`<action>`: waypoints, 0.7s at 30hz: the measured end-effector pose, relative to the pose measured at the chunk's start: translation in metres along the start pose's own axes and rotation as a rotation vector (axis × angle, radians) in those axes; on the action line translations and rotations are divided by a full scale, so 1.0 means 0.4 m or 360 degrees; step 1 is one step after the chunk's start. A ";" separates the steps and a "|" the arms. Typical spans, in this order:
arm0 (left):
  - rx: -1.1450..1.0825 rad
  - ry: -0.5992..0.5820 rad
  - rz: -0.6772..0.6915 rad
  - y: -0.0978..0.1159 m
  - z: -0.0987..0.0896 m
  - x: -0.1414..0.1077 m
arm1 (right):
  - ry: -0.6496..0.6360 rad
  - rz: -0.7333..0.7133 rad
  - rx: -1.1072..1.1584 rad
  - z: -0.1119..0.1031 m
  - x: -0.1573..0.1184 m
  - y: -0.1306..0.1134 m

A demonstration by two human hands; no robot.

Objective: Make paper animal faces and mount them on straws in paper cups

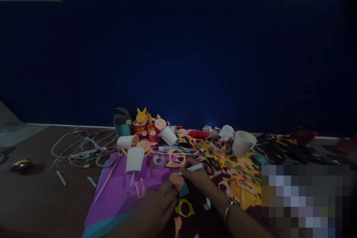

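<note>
My right hand is closed round a white marker with a purple end, its tip at the upper edge of an orange paper circle. My left hand grips the lower left edge of that circle, fingers bent. Any drawn marks on the circle are too faint to make out. Below the circle lies a yellow paper scrap with a round hole. An orange scrap rests left of my hands on the purple paper sheet. A white paper cup stands upside down over a straw.
Scissors, a tape roll and orange cutouts crowd the table beyond my hands. Red cups holding paper animal faces stand at the back beside a teal bottle. Tangled white cables lie left. A cream cup stands right.
</note>
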State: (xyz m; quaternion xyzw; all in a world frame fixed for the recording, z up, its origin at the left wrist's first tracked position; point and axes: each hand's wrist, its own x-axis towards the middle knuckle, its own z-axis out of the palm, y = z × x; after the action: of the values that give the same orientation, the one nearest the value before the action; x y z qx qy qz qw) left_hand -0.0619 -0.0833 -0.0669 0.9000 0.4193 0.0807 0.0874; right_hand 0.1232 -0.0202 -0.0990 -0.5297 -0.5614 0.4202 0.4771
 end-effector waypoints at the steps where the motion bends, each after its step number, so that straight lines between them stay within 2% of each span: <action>1: 0.0004 -0.0003 0.0003 0.001 -0.001 0.001 | -0.0001 -0.0004 -0.0004 -0.001 0.000 -0.001; 7: 0.0032 -0.0003 0.0028 0.003 -0.005 0.003 | 0.0051 0.0013 -0.0124 -0.003 0.003 -0.002; 17: 0.0019 -0.0021 0.0008 0.004 -0.006 0.001 | 0.0038 0.0037 0.0007 0.004 -0.001 -0.009; 21: 0.0032 -0.0033 0.0022 0.001 -0.001 0.002 | 0.0018 0.0014 -0.0045 0.004 -0.006 -0.011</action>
State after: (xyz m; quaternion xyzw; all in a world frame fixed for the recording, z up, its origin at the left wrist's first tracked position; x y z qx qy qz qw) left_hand -0.0612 -0.0828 -0.0663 0.9045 0.4129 0.0679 0.0823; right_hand 0.1205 -0.0228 -0.0951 -0.5413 -0.5623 0.4111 0.4710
